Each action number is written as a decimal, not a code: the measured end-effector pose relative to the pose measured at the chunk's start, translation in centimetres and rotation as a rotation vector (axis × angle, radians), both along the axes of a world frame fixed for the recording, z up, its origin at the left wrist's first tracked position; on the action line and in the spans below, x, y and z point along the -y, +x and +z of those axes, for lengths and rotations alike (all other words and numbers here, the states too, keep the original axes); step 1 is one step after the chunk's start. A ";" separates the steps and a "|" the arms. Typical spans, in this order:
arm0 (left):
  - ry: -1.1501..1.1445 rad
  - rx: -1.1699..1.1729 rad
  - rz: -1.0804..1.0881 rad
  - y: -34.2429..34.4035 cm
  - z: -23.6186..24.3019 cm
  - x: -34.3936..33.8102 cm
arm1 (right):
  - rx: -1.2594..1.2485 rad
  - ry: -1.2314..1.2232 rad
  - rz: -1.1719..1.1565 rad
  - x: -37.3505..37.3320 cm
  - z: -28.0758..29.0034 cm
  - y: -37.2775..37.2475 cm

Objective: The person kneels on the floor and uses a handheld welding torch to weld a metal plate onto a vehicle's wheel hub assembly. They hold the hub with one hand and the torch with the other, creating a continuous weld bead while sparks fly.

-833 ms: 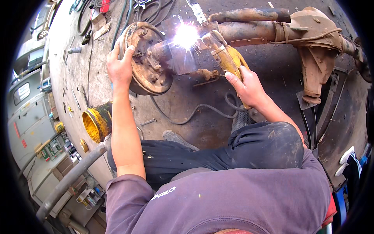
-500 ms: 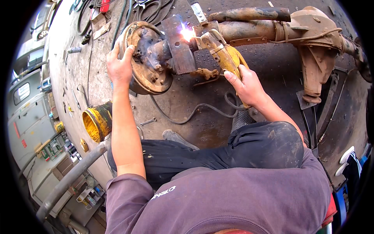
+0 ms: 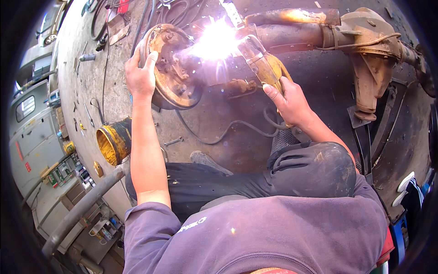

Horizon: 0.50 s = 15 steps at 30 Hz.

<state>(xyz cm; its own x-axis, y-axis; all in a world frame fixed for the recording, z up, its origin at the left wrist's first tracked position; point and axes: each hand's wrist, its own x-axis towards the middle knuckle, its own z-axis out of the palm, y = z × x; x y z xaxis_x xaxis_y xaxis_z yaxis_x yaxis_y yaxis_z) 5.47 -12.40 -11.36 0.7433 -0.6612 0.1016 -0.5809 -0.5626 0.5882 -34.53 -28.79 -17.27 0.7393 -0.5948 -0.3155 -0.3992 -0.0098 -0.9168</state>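
Note:
My left hand [image 3: 141,77] grips the left rim of a rusty round brake drum [image 3: 186,95], thumb over its face and fingers behind. Closed around the yellow handle of a welding electrode holder [image 3: 269,71] is my right hand [image 3: 292,102]. The holder's jaws point up and left, toward a dazzling white welding arc [image 3: 218,40] between the drum and the axle tube [image 3: 292,35]. Glare hides the flat metal plate there and the electrode's tip. A rusty axle housing with a bulging differential [image 3: 365,34] extends to the right.
A yellow-and-black bucket [image 3: 109,141] lies on its side left of my left forearm. A cable [image 3: 228,133] snakes across the floor near a small wrench [image 3: 173,141]. A thick pipe [image 3: 82,210] slants at lower left, with several cables [image 3: 178,11] beyond the drum.
The arc has grown far brighter and larger, with sparks flying, and now hides the plate. The drum has shifted very slightly. Both hands keep their holds almost unmoved.

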 end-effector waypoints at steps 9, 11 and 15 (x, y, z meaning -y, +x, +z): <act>0.031 0.068 0.020 -0.7 0.4 0.1 | 0.040 -0.118 0.004 -0.5 -1.1 -0.4; -0.009 -0.009 0.009 -0.4 0.1 0.0 | 0.053 -0.115 -0.002 -0.6 -1.0 -0.4; 0.023 0.026 0.040 -0.2 -0.1 -0.1 | -0.005 -0.052 0.014 -0.4 -0.1 -0.5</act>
